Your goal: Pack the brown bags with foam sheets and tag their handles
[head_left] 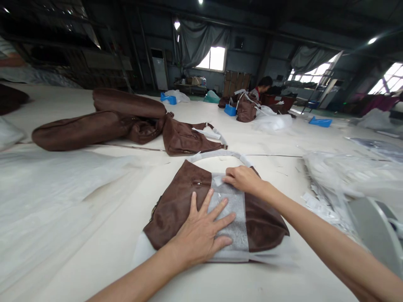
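Note:
A brown leather-look handbag (176, 201) lies flat in front of me, a wide band of thin white wrapping sheet (233, 226) running down its middle. My left hand (204, 230) rests on the bag and band, fingers spread wide. At the band's upper part my right hand (242, 179) is closed, its fingertips at a small white piece (218, 180) stuck or lying there. The handle (217, 155) curves behind, wrapped in white. A short zip (200, 183) shows on the bag's front. More white sheet sticks out under the lower edge.
Further brown bags (78, 130) lie beyond on the white table (126, 235); one (189, 138) has a partly wrapped strap. White sheeting (47, 188) covers the left side. Clear plastic bags (343, 172) pile up right, beside a grey device (374, 226). A person (264, 86) is at the far side.

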`<state>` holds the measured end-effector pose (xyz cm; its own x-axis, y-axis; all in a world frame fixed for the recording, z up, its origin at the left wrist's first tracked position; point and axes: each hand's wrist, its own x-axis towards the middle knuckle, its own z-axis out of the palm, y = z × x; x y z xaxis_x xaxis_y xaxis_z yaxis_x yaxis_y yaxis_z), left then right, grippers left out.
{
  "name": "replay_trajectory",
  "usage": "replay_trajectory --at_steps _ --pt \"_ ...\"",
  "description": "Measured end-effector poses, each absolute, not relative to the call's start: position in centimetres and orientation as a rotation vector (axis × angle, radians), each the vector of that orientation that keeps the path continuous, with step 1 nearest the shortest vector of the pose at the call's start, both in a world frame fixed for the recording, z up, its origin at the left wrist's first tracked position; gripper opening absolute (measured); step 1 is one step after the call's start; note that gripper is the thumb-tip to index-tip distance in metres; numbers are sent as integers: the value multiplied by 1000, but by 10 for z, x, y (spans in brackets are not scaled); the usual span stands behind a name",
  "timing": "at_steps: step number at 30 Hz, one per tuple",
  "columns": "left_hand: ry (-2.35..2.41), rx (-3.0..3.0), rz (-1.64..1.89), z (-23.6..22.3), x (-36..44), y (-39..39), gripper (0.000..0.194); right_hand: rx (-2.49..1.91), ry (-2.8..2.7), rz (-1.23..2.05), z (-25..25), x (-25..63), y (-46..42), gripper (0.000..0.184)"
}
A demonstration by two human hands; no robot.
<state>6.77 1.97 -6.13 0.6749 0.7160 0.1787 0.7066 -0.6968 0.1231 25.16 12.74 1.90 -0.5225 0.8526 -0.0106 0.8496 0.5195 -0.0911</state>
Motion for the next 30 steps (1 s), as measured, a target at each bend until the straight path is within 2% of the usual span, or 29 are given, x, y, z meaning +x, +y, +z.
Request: replay_trajectory --at_steps 3,6,9,12,16,19,22,25,30 --pt "1200 2840 351 -63 68 19 58 -1313 -2614 81 4 261 92 47" --pt "1199 2832 359 -61 68 19 54 -1044 -2729 205 -18 260 67 54" --pt "1158 2854 427 -57 66 18 47 -1050 -2810 347 -35 257 61 67" --pt "1073 2931 535 -54 62 12 39 -1093 -2806 436 -39 256 62 67" --pt "1082 2968 894 -51 53 1 21 -1083 -2794 347 -42 255 62 66" --pt "1203 2937 1129 -44 42 -6 24 -1079 -2798 306 -39 255 60 68" --pt "1321 3009 1016 -36 33 -9 35 -1077 -2799 431 -34 254 57 70" --pt "1432 3040 840 -35 29 -9 44 -1076 -2764 402 -37 253 52 72" --pt "1394 2975 582 -35 24 -4 42 -1060 -2746 438 -41 257 43 68"
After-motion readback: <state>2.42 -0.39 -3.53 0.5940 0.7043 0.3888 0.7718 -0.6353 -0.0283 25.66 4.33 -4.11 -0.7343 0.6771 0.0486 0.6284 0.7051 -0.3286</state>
